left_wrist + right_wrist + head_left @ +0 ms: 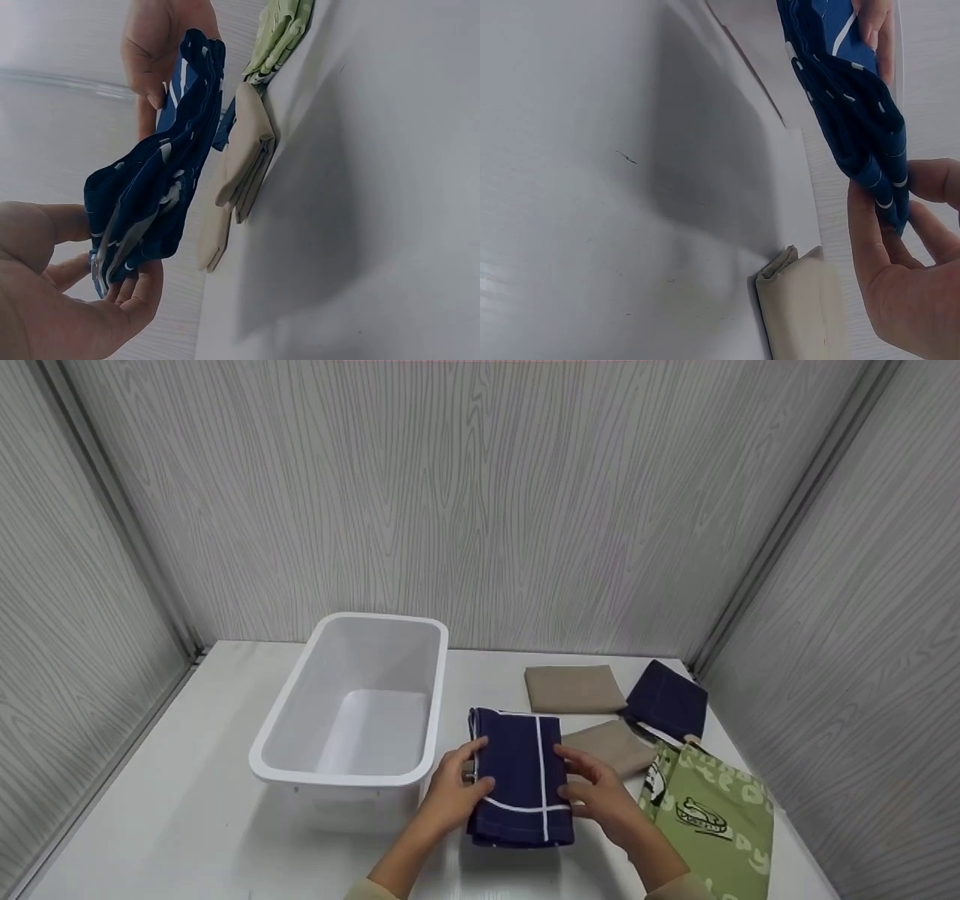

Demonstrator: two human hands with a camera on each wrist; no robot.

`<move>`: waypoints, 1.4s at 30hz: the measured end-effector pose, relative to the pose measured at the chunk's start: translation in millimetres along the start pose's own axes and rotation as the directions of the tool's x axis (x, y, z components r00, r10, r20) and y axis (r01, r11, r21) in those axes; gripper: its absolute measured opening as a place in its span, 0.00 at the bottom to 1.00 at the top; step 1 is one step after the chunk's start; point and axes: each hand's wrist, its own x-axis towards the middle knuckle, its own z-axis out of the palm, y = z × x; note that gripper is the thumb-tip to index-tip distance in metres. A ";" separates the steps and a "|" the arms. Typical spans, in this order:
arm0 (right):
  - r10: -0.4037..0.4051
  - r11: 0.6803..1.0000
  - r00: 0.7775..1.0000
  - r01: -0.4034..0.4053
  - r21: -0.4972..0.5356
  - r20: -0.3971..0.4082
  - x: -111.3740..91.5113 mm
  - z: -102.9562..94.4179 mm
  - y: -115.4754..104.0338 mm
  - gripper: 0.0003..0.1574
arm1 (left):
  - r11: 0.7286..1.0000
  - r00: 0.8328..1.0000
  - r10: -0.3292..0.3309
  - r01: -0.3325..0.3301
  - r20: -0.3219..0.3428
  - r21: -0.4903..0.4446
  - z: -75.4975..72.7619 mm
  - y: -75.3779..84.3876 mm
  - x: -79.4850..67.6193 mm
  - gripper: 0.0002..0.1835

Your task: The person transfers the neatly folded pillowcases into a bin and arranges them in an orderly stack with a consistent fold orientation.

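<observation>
A folded navy cloth (514, 769) with white lines is held up off the white table between both hands. My left hand (454, 787) grips its left edge, thumb on top and fingers beneath. On the opposite edge, my right hand (600, 791) pinches the cloth the same way. The left wrist view shows the layered folds of the navy cloth (157, 180) from the side, with a gap between cloth and table. In the right wrist view the right hand's fingers (866, 232) curl under the lower end.
A white plastic tub (345, 776) stands left of the hands. To the right lie two folded beige cloths, one at the back (574, 690) and one nearer (611, 746), a folded navy cloth (667, 697) and a green printed cloth (720, 817). Panel walls (480, 510) enclose the table.
</observation>
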 end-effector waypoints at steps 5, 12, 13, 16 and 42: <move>0.001 1.000 1.000 -0.001 0.012 -0.003 -0.5 1.3 -0.4 0.44 | 0.999 1.000 0.019 -0.018 -0.017 0.034 -1.3 0.9 -0.7 0.34; -0.012 1.000 1.000 0.012 0.018 0.003 -0.9 3.7 -1.5 0.45 | 0.999 0.999 0.034 -0.033 -0.029 0.033 -2.7 4.1 -2.8 0.33; -0.012 1.000 1.000 0.012 0.018 0.002 -0.5 3.8 -0.8 0.45 | 0.999 0.999 0.036 -0.035 -0.029 0.031 -2.5 3.3 -2.5 0.33; -0.021 0.999 1.000 0.021 0.026 0.003 0.3 4.0 1.2 0.45 | 0.999 0.998 0.045 -0.044 -0.032 0.027 -2.3 1.7 -2.0 0.33; -0.018 0.996 0.999 0.022 0.084 -0.048 -11.4 0.9 7.5 0.44 | 0.999 0.999 0.043 -0.044 0.010 0.019 1.0 10.4 -9.3 0.34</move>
